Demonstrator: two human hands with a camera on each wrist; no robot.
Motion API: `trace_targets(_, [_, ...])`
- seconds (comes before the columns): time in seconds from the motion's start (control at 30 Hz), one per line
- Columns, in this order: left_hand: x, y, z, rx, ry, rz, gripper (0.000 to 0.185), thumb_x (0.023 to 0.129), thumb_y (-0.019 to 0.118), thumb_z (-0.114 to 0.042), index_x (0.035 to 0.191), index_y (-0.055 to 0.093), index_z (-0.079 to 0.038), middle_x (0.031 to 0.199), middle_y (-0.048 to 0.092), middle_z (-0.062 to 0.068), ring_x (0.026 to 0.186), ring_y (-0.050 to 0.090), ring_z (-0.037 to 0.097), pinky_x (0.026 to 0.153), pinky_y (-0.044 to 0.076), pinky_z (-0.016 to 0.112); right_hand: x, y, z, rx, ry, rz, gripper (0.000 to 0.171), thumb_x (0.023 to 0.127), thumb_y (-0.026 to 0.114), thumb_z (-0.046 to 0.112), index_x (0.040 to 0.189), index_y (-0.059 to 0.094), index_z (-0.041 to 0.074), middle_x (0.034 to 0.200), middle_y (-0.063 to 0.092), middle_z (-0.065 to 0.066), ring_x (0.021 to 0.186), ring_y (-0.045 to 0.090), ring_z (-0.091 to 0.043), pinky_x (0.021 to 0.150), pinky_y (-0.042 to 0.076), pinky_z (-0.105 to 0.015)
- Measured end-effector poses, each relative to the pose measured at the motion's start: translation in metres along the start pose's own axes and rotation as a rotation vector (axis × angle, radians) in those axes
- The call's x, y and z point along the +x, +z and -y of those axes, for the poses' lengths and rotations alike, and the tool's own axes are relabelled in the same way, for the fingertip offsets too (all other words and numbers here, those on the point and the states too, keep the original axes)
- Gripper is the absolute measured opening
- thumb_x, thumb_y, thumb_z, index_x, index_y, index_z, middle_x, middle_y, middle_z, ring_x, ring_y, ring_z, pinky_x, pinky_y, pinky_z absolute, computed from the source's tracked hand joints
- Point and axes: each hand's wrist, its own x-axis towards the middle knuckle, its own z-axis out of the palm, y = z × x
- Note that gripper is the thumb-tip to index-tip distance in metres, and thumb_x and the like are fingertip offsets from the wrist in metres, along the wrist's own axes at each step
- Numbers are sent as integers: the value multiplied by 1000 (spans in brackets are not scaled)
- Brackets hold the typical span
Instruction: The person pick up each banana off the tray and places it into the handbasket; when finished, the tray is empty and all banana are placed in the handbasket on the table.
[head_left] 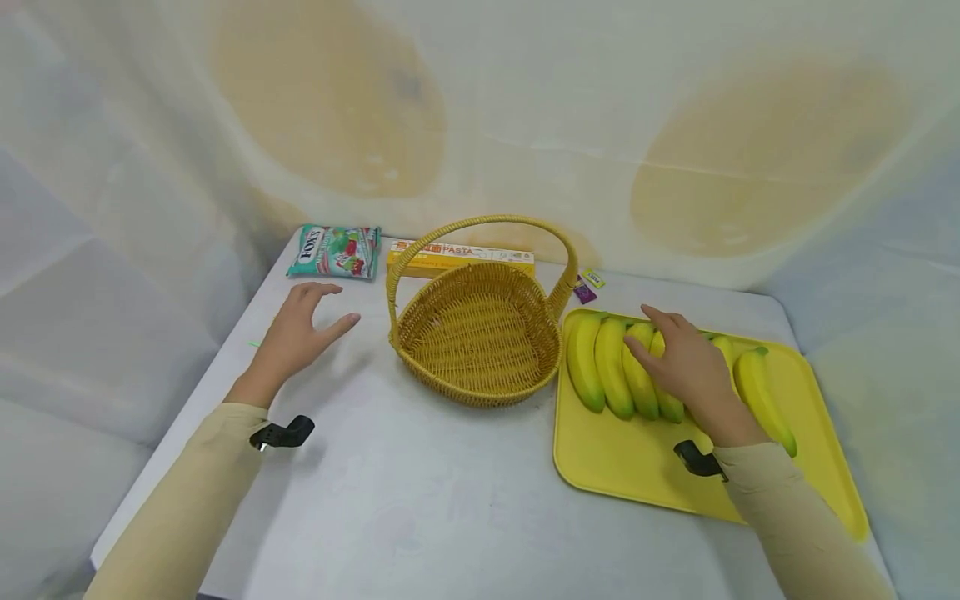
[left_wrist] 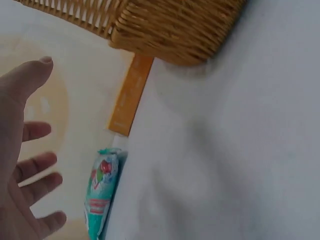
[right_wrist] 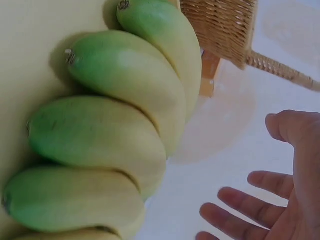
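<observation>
Several yellow bananas with green tips (head_left: 614,367) lie side by side on a yellow tray (head_left: 622,462) at the right. Over them hovers my right hand (head_left: 686,367), its fingers spread and holding nothing; it hides part of the row. The right wrist view shows the banana tips (right_wrist: 95,132) close up, apart from the fingers. A woven basket (head_left: 480,342) with a tall arched handle stands mid-table, and its inside holds nothing. Left of it my left hand (head_left: 296,333) is raised above the table, thumb and fingers apart, touching nothing.
Behind the basket lies an orange and white pasta box (head_left: 427,265). A teal Fox's candy bag (head_left: 335,252) sits at the back left. Two small wrapped sweets, one purple (head_left: 584,292) and one yellow-green (head_left: 594,278), lie behind the tray. Cloth walls surround the table.
</observation>
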Motion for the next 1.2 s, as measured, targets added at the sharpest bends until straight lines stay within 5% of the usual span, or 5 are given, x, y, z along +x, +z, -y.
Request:
trace_targets(0.27, [1, -1, -26, -284, 46, 10, 54, 94, 73, -43, 124, 56, -3, 126, 58, 15, 128, 52, 35, 116, 37, 52, -13, -14, -26, 59, 10, 36, 68, 104, 52, 48, 153, 40, 3, 130, 62, -24, 113, 61, -43, 77, 54, -57])
trace_targets(0.6, [1, -1, -66, -507, 158, 79, 58, 93, 77, -28, 145, 55, -12, 144, 57, 7, 135, 52, 26, 113, 43, 46, -32, -22, -76, 116, 54, -8, 63, 105, 55, 36, 151, 39, -4, 121, 61, -30, 108, 60, -48, 77, 51, -60])
trace_targets(0.87, [2, 1, -70, -679, 143, 106, 50, 95, 75, -26, 140, 60, -9, 133, 67, 8, 123, 63, 27, 100, 53, 26, -48, -14, -127, 155, 117, -57, 58, 107, 52, 30, 151, 38, -5, 124, 52, -35, 109, 53, -53, 79, 48, -65])
trace_targets(1.2, [6, 4, -68, -720, 123, 132, 50, 94, 76, -27, 139, 62, -12, 130, 69, 5, 123, 64, 26, 97, 53, 23, -61, -10, -172, 171, 181, 137, 68, 108, 50, 35, 154, 25, -9, 135, 36, -50, 115, 46, -66, 81, 50, -69])
